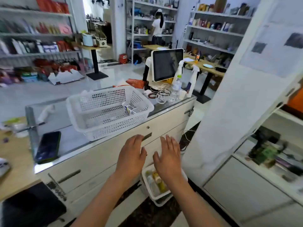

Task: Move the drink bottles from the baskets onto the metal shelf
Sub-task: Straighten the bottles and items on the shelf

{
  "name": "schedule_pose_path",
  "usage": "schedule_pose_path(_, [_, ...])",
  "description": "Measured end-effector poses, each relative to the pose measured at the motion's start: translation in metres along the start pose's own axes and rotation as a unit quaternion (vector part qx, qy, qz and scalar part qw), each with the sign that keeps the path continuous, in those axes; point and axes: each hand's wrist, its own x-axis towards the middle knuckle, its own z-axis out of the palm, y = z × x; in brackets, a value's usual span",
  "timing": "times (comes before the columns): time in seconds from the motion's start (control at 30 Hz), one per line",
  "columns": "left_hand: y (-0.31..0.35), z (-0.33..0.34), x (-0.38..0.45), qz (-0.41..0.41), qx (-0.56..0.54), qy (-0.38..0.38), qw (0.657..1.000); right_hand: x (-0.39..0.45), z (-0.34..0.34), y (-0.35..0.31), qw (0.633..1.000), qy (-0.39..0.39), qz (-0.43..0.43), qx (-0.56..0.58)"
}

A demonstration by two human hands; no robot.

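Both hands, left hand (132,155) and right hand (168,157), open, empty, above white plastic floor basket (161,196); best grip yellow-labelled bottle (159,181) round middle.

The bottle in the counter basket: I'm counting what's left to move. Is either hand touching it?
Apart. The head view shows both the left hand and right hand empty, well below the bottle lying in the basket.

Bright, even indoor light w/ soft shadows; wide-angle bending at edges, motion blur throughout, esp. right side.
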Motion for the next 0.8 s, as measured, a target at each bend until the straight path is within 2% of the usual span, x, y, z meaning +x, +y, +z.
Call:
schedule_pose_path(0.13, [-0.056,0.003,0.044,-0.037,0.007,0.004,0.999,0.063,0.049,-0.015,0.999,-0.041,0.005,-0.002])
schedule_pose_path(0.3, [-0.099,-0.004,0.102,-0.056,0.007,0.017,0.998,0.137,0.080,-0.035,0.999,-0.029,-0.007,0.016])
schedule_pose_path(0.6, [-0.118,-0.012,0.148,-0.112,0.018,0.030,0.993,0.227,0.092,-0.052,0.994,-0.074,-0.051,0.056])
schedule_pose_path(0.8, [-0.124,0.004,0.169,-0.174,0.038,0.020,0.984,0.287,0.122,-0.048,0.984,-0.139,-0.038,0.108])
